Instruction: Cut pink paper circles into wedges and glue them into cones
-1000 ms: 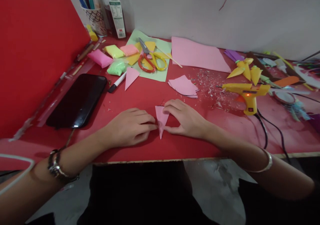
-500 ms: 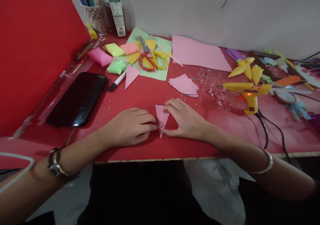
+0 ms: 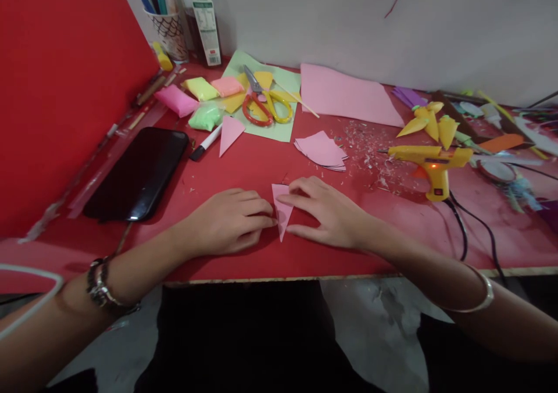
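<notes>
A small pink paper triangle (image 3: 282,211) lies near the table's front edge, its narrow tip pointing toward me. My left hand (image 3: 231,221) is curled, with thumb and finger gripping the paper's left edge. From the other side, my right hand (image 3: 326,213) reaches over it. One right fingertip rests on the paper's face; the thumb lies lower, by the right edge, apart from the fingers. Just beyond is a stack of pink paper pieces (image 3: 322,150). Another pink triangle (image 3: 231,134) lies beside a marker (image 3: 206,142).
To the right sits a yellow glue gun (image 3: 431,160), its light on and cord trailing to the front edge. Scissors (image 3: 267,108) lie on green paper (image 3: 279,132). A black phone (image 3: 138,172) is at left. Paper scraps (image 3: 370,149), yellow paper shapes (image 3: 431,122) and a bottle (image 3: 204,27) stand farther back.
My right hand has shifted slightly; its finger has slid left and down across the paper, and its thumb has moved a little right. The left hand stays at the left edge.
</notes>
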Motion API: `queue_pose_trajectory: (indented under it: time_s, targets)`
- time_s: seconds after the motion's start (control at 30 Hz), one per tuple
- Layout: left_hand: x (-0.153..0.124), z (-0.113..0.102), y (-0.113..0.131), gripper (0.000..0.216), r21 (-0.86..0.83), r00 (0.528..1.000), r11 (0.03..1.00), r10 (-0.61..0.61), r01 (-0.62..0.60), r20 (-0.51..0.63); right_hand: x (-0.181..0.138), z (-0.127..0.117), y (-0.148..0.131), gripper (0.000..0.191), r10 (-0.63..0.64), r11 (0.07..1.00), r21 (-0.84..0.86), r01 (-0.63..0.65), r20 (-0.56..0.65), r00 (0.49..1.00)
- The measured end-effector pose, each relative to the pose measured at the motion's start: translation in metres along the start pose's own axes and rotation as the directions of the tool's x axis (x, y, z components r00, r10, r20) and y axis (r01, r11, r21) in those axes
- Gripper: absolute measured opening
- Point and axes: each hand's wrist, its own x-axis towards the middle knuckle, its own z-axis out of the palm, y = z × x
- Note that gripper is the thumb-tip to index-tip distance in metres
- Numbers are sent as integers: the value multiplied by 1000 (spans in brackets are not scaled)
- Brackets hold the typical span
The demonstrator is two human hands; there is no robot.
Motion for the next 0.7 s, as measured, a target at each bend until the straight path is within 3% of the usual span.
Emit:
queue_pose_trajectory:
  time_s: [0.17,0.53,0.7]
  targets:
    - [0,1,0,27,11,1000,1000,10,-10,-15,-10,1,-3,40,-47,995,-91,50,35,998]
    - [-2,3,2,34,178,999,983,-40,40,-6,-21,3,-7,40,-53,998,-44,55,37,998]
    - [-1,5,1,32,175,997,981,-78,78,-11,-24,5,-6,40,-65,998,-26,65,28,998]
